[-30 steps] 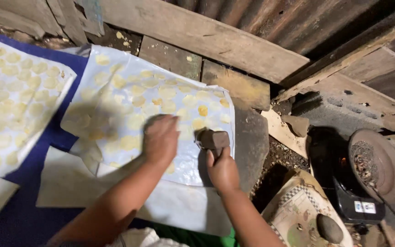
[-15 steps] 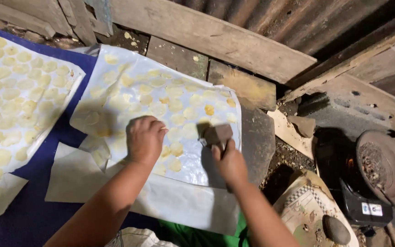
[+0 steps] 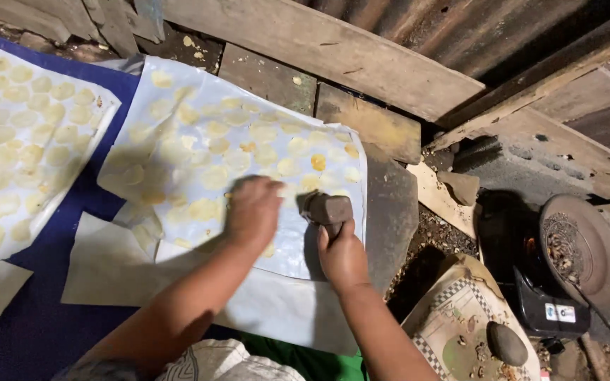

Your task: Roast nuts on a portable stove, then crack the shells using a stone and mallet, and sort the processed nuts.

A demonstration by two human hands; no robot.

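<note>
Our right hand (image 3: 342, 255) is clenched around the handle of a dark mallet-like pounder (image 3: 327, 209), its blunt head just above the near right part of the pale plastic sheet (image 3: 178, 85), while our left hand (image 3: 251, 212) presses loosely curled, holding nothing, on the sheet just beside the head. We judge the step to be flattening the thin yellow discs (image 3: 317, 162) spread over that sheet, and it goes best if we keep the left fingers pinning the plastic but clear of the head, bring the pounder down square rather than on its edge, and work disc by disc toward the sheet's far edge (the discs near the left hand are blurred, so we cannot tell how flat they already are). The sheet lies on a blue cloth (image 3: 44, 331), its right edge overhanging a dark flat stone (image 3: 390, 212). A second sheet of discs (image 3: 8, 141) lies at the cloth's left edge, and blank white sheets (image 3: 107, 268) sit near its front edge. Beyond the cloth's right edge are a black stove (image 3: 524, 282) carrying a small white rectangular label with a blue mark on its front, a round dark pan (image 3: 577, 243), and a checker-bordered sack (image 3: 460, 317) with a stone on it.
</note>
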